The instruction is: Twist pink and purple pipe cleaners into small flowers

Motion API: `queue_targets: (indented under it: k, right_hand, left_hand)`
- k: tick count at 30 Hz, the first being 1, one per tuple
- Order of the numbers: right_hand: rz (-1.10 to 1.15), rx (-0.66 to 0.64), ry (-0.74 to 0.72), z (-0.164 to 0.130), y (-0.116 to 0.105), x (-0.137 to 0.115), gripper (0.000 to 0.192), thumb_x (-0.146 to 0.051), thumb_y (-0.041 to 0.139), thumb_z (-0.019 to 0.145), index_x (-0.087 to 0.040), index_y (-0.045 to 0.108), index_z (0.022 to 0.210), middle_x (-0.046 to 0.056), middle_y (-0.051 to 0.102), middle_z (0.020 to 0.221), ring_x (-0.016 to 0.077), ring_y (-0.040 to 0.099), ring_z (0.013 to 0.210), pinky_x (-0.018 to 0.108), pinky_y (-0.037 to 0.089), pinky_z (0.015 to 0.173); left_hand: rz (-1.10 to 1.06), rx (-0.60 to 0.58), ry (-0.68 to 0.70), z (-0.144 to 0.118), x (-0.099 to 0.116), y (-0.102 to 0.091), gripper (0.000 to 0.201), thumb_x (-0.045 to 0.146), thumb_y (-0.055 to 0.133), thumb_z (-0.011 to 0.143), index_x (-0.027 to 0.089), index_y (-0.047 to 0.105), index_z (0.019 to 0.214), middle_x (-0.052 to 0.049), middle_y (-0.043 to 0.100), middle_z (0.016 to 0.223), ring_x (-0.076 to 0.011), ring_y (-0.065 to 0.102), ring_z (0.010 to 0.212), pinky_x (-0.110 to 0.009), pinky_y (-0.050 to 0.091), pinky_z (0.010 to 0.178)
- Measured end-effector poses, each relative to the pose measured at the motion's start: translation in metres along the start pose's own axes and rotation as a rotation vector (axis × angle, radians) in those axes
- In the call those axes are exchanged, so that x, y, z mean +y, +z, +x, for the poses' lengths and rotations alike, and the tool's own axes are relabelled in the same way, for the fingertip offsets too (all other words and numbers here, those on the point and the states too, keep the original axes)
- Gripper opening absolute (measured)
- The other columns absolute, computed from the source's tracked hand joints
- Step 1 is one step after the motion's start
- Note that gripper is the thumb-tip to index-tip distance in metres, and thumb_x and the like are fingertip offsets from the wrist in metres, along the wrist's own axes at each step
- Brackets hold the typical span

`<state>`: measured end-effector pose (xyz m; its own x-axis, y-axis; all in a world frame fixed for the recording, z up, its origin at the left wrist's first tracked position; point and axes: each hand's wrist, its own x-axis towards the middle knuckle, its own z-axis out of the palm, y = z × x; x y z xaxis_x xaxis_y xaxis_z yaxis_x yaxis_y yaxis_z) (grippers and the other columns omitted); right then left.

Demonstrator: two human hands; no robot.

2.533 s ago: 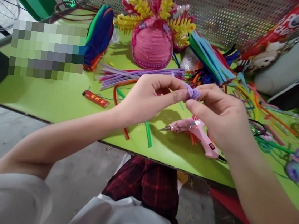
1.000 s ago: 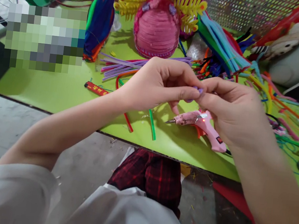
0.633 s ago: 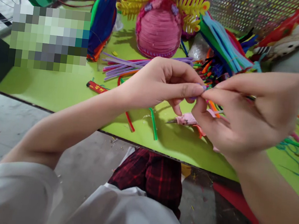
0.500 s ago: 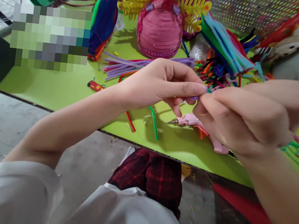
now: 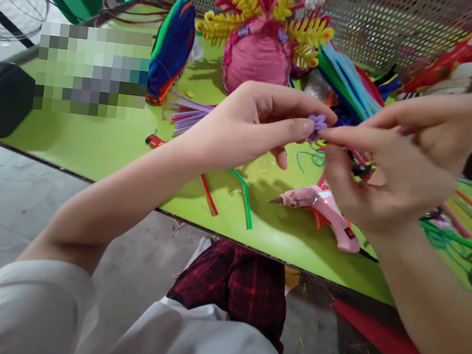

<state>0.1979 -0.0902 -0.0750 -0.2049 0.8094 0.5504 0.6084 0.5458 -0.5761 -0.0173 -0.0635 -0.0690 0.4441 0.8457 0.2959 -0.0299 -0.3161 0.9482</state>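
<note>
Two hands (image 5: 263,126) raised (one flower (image 5: 318,122))

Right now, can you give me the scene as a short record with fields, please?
left hand: pinches small purple pipe-cleaner flower
right hand: fingertips pinch the same flower from the other side
below hands: pink glue gun lying on green table
behind: pink pipe-cleaner crown, loose purple pipe cleaners
near table edge: red and green pipe-cleaner pieces
</note>
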Motion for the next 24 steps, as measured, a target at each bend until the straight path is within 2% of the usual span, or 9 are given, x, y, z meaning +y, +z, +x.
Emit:
queue_targets:
  k: [1, 3, 5, 9, 13, 17, 22, 24]
  right_hand:
    - [0.009, 0.095, -0.071, 0.000, 0.003, -0.003, 0.008, -0.036, 0.069, 0.095, -0.037, 0.077, 0.097, 0.005, 0.066, 0.106, 0.0247, 0.061, 0.111, 0.044, 0.048, 0.106]
    - [0.099, 0.118, -0.074, 0.000, 0.008, -0.008, 0.011, -0.031, 0.066, 0.097, -0.033, 0.073, 0.090, 0.003, 0.066, 0.091, 0.0204, 0.061, 0.090, 0.040, 0.051, 0.090]
    - [0.217, 0.042, 0.039, 0.001, 0.011, -0.012, 0.010, -0.032, 0.071, 0.095, -0.029, 0.071, 0.085, 0.000, 0.066, 0.086, 0.0166, 0.059, 0.080, 0.036, 0.050, 0.079]
    - [0.356, -0.004, 0.246, 0.003, 0.011, -0.013, 0.012, -0.035, 0.078, 0.090, -0.024, 0.075, 0.085, -0.003, 0.069, 0.080, 0.0104, 0.059, 0.071, 0.026, 0.050, 0.066]
    - [0.556, -0.119, 0.451, 0.004, 0.008, -0.011, 0.012, -0.028, 0.084, 0.081, -0.020, 0.076, 0.078, -0.004, 0.064, 0.069, 0.0066, 0.055, 0.060, 0.019, 0.047, 0.053]
    - [0.642, -0.189, 0.564, 0.004, 0.006, -0.009, 0.019, -0.029, 0.089, 0.075, -0.020, 0.074, 0.072, -0.004, 0.058, 0.059, 0.0056, 0.051, 0.051, 0.017, 0.045, 0.046]
    - [0.772, -0.337, 0.667, 0.005, 0.004, -0.005, 0.017, -0.030, 0.084, 0.078, -0.020, 0.073, 0.070, -0.003, 0.058, 0.054, 0.0068, 0.050, 0.045, 0.019, 0.045, 0.043]
    - [0.804, -0.326, 0.690, 0.005, 0.005, -0.004, 0.014, -0.026, 0.079, 0.080, -0.020, 0.072, 0.069, -0.003, 0.055, 0.053, 0.0071, 0.049, 0.045, 0.020, 0.044, 0.042]
  left_hand:
    - [0.052, 0.005, 0.058, -0.001, 0.000, 0.001, 0.016, 0.017, 0.069, 0.094, 0.022, 0.081, 0.104, 0.001, 0.079, 0.096, -0.0073, 0.070, 0.075, -0.018, 0.061, 0.059]
    - [0.145, 0.004, 0.155, -0.003, -0.001, 0.002, 0.018, 0.018, 0.067, 0.096, 0.023, 0.079, 0.109, 0.000, 0.080, 0.102, -0.0083, 0.071, 0.078, -0.018, 0.059, 0.059]
    - [0.240, 0.009, 0.213, -0.005, -0.003, 0.003, 0.019, 0.022, 0.066, 0.097, 0.021, 0.078, 0.112, -0.002, 0.080, 0.103, -0.0098, 0.071, 0.079, -0.019, 0.059, 0.060]
    - [0.519, 0.064, 0.314, -0.007, -0.008, 0.005, 0.022, 0.021, 0.063, 0.096, 0.020, 0.077, 0.113, -0.005, 0.078, 0.105, -0.0131, 0.073, 0.088, -0.021, 0.061, 0.068]
    - [0.695, 0.065, 0.472, -0.006, -0.015, 0.004, 0.022, 0.025, 0.060, 0.096, 0.023, 0.077, 0.110, -0.003, 0.077, 0.093, -0.0127, 0.072, 0.083, -0.025, 0.061, 0.074]
    - [0.685, 0.012, 0.512, -0.006, -0.019, 0.002, 0.018, 0.029, 0.061, 0.098, 0.025, 0.076, 0.106, 0.000, 0.077, 0.090, -0.0116, 0.073, 0.079, -0.025, 0.062, 0.072]
    - [0.485, -0.028, 0.401, -0.006, -0.023, 0.006, 0.016, 0.033, 0.062, 0.100, 0.021, 0.071, 0.105, -0.001, 0.075, 0.093, -0.0092, 0.072, 0.073, -0.020, 0.059, 0.062]
    - [0.419, 0.002, 0.371, -0.005, -0.026, 0.009, 0.018, 0.036, 0.062, 0.100, 0.020, 0.067, 0.105, -0.001, 0.073, 0.090, -0.0081, 0.070, 0.070, -0.018, 0.056, 0.058]
